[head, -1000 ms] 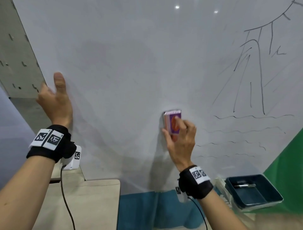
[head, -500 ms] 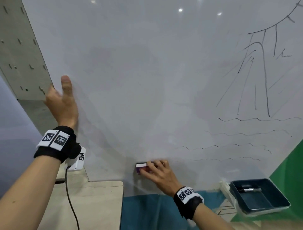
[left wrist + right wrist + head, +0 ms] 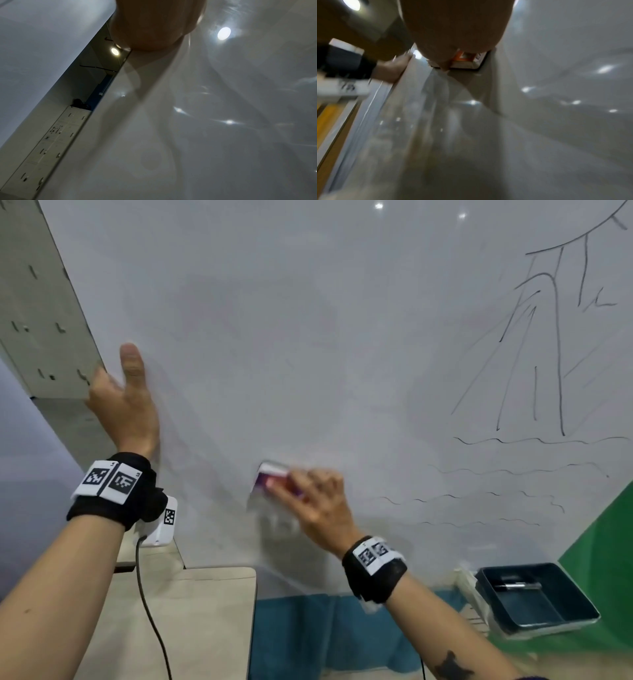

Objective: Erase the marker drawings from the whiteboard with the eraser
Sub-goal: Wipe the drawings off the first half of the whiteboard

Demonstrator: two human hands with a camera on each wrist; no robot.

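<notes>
A large whiteboard [image 3: 308, 320] fills the head view. Black marker drawings [image 3: 548, 354] of rays and slanted lines, with wavy lines [image 3: 479, 498] below, cover its right part; the left and middle are wiped. My right hand [image 3: 315, 505] grips a purple and white eraser [image 3: 272, 479] and presses it on the board low in the middle, blurred by motion. The eraser [image 3: 467, 59] shows under my palm in the right wrist view. My left hand [image 3: 125, 402] holds the board's left edge, thumb on the front, fingers hidden behind.
A dark blue tray [image 3: 537, 597] with a marker [image 3: 517, 585] in it hangs at the lower right. A beige table [image 3: 191, 621] stands below the board at the left. A grey perforated panel [image 3: 37, 313] lies behind the board's left edge.
My right hand swept the eraser from mid-board down to the lower edge, then back up and slightly right. The left hand stayed on the board's edge.
</notes>
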